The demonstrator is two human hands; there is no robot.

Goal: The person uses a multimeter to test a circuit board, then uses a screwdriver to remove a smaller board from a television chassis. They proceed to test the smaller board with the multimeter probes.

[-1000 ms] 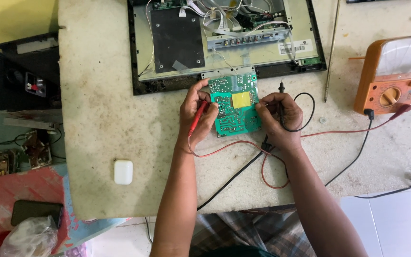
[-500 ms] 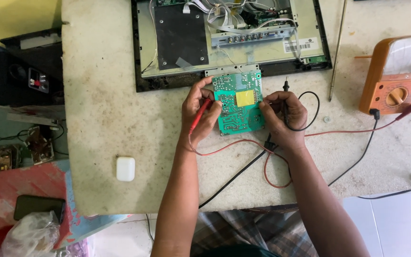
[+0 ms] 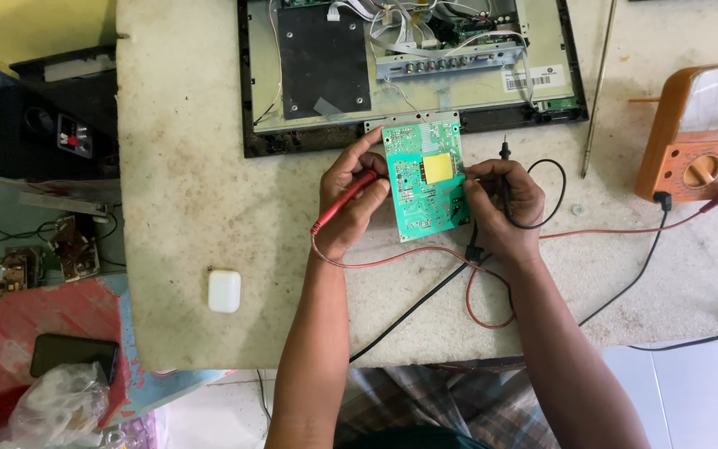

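**Probing the green board at the bench**

I am working over the green circuit board (image 3: 425, 179), which is lying flat on the speckled worktop (image 3: 184, 208), its top edge touching the lower rim of the opened flat-panel chassis (image 3: 409, 66).

My left hand (image 3: 349, 204) is sitting at the board's left edge, fingers closed round the red probe (image 3: 344, 202); the probe is slanting up toward the board, its tip hidden under my fingers. The red lead (image 3: 392, 259) is looping below the board and running off to the right.

My right hand (image 3: 500, 208) is sitting at the board's right edge, fingers closed round the black probe (image 3: 504, 162), whose top end is sticking up above my knuckles. The black lead (image 3: 552, 179) is curling just right of the board.

Well to the right of the board, the orange analogue meter (image 3: 695, 137) is standing at the worktop's edge, with both leads plugged in at its lower side. A thin metal rod (image 3: 598, 83) is lying between the board and the meter.

Down-left of the board, well apart from it, a small white case (image 3: 224, 291) is resting on the worktop.
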